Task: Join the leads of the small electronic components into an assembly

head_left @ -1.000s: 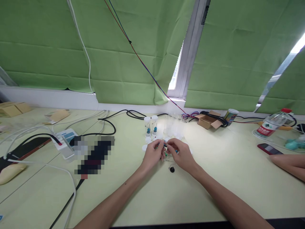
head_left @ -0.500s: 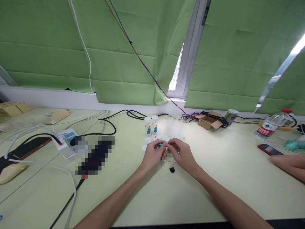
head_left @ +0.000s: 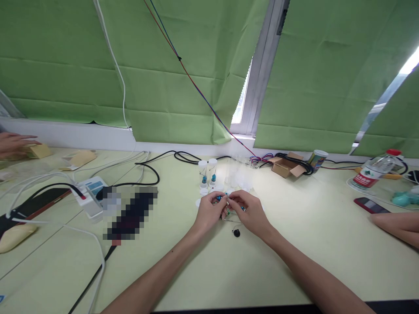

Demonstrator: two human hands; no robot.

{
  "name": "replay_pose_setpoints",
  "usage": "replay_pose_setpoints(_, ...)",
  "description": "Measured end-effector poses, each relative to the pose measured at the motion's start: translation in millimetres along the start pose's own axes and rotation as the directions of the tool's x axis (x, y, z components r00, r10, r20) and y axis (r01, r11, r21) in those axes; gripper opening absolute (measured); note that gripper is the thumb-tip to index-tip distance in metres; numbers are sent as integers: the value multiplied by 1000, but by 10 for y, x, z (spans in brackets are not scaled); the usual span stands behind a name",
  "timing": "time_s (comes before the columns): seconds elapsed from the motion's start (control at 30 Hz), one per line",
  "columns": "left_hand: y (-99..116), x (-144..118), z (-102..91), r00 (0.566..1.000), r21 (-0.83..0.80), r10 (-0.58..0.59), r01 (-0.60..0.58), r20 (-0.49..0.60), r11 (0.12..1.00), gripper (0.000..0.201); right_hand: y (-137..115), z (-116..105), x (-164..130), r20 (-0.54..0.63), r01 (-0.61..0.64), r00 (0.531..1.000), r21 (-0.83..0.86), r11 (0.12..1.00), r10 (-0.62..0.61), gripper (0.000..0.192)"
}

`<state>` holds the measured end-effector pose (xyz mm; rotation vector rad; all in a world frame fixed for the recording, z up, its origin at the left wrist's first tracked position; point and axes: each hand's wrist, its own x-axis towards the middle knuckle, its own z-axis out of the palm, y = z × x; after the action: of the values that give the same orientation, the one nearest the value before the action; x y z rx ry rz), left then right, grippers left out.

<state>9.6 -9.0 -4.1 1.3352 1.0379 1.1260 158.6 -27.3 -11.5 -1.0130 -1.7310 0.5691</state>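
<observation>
Grip pinched on both sides, over the table (head_left: 225, 274): left hand (head_left: 211, 212) apparently on small blue part (head_left: 219, 198), right hand (head_left: 248, 209) on tiny piece (head_left: 227, 196), too small to identify. Worth bracing left, letting right make fine movements, keeping both off green part (head_left: 228, 213) and black disc (head_left: 236, 233) close by.
</observation>
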Motion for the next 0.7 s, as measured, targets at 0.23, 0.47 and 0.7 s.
replay_pose_setpoints(0.23, -25, 1, -15, 1000, -5, 14, -14, 4, 1000, 27, -3, 0, 4, 19, 26, 999, 33, 999, -27, 14)
replay_pose_setpoints(0.47, -49, 8, -15, 1000, 28, 22, -22, 5, 999, 29, 30, 5, 5, 19, 23, 1000, 37, 999, -23, 12)
replay_pose_setpoints(0.7, -42, -2, -15, 1000, 31, 9, -9, 6, 999, 29, 54, 6, 13, 30, 23, 999, 2, 1000, -23, 10)
